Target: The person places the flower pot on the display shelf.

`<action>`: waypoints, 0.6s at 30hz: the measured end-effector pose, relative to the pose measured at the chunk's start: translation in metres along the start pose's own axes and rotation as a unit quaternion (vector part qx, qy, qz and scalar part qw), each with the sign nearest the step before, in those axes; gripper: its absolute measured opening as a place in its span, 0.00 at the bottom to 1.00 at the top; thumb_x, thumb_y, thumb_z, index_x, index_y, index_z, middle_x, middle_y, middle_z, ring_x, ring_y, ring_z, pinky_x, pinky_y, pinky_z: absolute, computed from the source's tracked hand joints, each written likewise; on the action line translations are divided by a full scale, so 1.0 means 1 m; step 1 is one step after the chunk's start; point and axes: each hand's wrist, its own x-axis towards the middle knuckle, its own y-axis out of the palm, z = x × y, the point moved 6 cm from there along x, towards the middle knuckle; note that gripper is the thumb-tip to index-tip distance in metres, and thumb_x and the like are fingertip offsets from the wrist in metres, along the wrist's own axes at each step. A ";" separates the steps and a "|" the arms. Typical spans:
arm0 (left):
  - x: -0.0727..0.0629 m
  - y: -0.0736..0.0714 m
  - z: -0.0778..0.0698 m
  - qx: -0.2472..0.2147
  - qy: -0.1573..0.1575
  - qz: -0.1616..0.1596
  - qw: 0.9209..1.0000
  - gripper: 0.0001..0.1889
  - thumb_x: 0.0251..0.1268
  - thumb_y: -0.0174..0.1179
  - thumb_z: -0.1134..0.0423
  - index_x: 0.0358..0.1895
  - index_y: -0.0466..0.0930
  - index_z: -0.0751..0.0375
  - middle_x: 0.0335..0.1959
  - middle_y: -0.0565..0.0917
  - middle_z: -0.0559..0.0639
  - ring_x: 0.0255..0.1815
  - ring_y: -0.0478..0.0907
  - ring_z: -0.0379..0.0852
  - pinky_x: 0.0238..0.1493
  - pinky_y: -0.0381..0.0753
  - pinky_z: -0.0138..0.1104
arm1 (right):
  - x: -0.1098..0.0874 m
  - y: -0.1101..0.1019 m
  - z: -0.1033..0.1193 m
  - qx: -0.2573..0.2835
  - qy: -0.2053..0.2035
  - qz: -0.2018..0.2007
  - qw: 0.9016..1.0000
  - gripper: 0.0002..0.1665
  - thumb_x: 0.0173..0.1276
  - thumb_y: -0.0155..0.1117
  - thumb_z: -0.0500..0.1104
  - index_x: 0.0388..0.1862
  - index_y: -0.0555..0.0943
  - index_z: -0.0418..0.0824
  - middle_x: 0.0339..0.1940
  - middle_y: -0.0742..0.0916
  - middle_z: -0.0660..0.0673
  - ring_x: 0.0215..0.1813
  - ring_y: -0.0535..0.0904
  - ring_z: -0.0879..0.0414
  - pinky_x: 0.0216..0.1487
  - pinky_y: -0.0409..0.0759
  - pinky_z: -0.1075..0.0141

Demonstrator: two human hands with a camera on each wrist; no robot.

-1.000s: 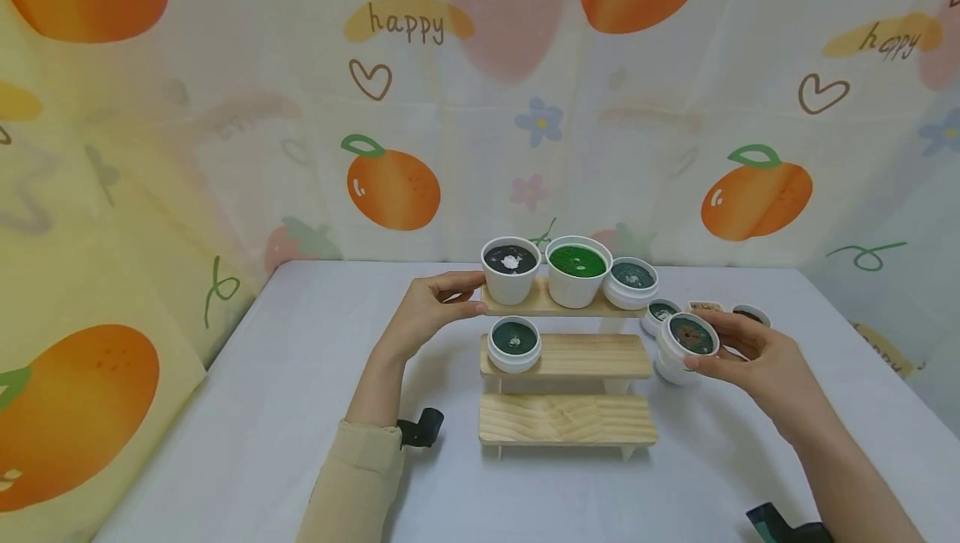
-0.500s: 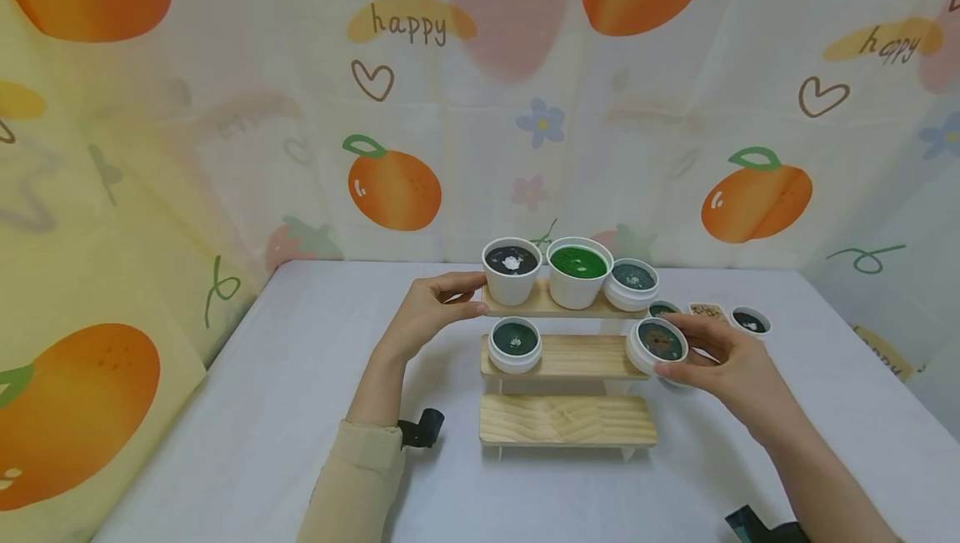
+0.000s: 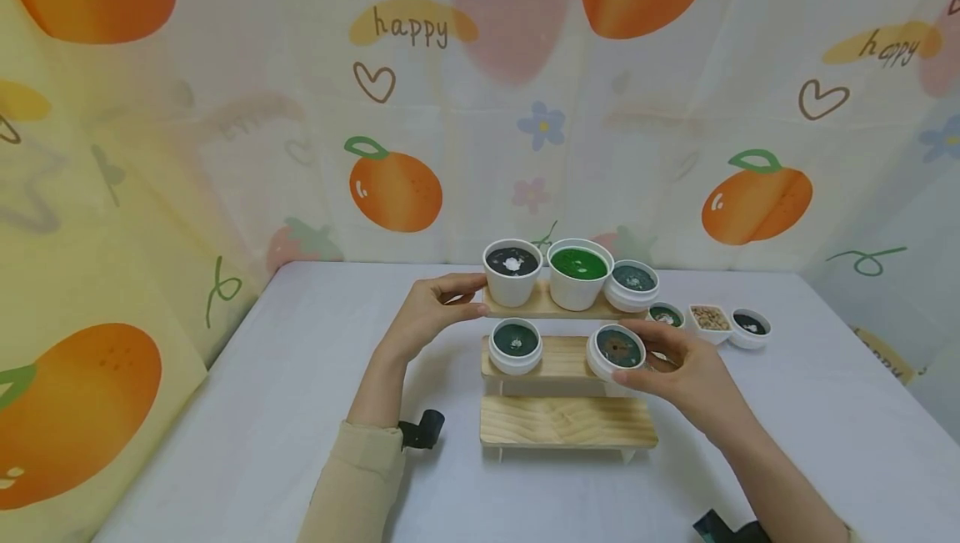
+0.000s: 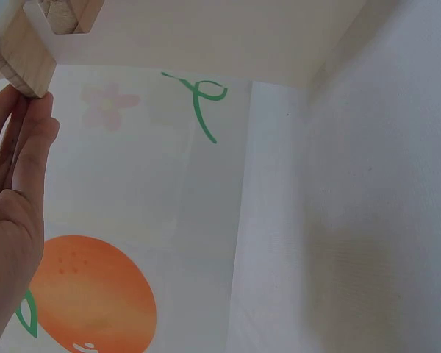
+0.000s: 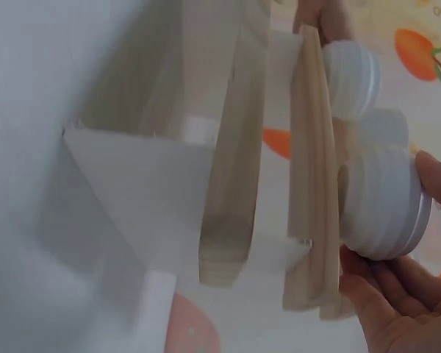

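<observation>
A three-tier stand with wooden shelves (image 3: 568,422) stands on the table. My left hand (image 3: 429,311) pinches the left end of its top shelf (image 4: 22,55). With thumb and fingers, my right hand (image 3: 686,372) holds a small white pot with a dark green, brown-marked top (image 3: 619,347) at the right part of the middle shelf. In the right wrist view this ridged pot (image 5: 382,198) is right at the shelf's surface. Another dark green pot (image 3: 515,338) sits at that shelf's left end. Above are a dark-topped cup (image 3: 512,286), a bright green cup (image 3: 577,263) and a low teal-topped pot (image 3: 632,279).
Right of the stand, behind my right hand, are a small pot (image 3: 665,315), a square dish of tan bits (image 3: 710,319) and a dark-topped pot (image 3: 750,326). A white cloth covers the table (image 3: 300,376). A fruit-printed curtain (image 3: 285,168) hangs behind.
My right hand has carried the brown-marked pot leftward from beside the stand to the middle shelf, uncovering the small dishes behind it. The left hand has stayed at the top shelf.
</observation>
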 end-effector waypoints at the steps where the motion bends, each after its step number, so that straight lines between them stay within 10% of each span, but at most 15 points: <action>1: 0.000 0.000 0.000 0.000 0.000 0.000 1.000 0.24 0.55 0.72 0.64 0.57 0.83 0.59 0.59 0.84 0.55 0.66 0.78 0.52 0.70 0.78 0.33 | 0.000 0.003 0.001 0.008 0.000 0.001 1.000 0.38 0.58 0.77 0.49 0.67 0.75 0.44 0.65 0.80 0.41 0.54 0.77 0.81 0.57 0.77 0.87; 18: 0.000 0.000 0.002 0.001 -0.002 0.000 1.000 0.24 0.55 0.73 0.62 0.57 0.83 0.55 0.59 0.85 0.51 0.67 0.77 0.53 0.70 0.78 0.32 | 0.010 0.030 0.017 0.026 -0.027 -0.013 0.999 0.37 0.55 0.79 0.45 0.64 0.77 0.42 0.62 0.83 0.41 0.65 0.80 0.49 0.64 0.81 0.71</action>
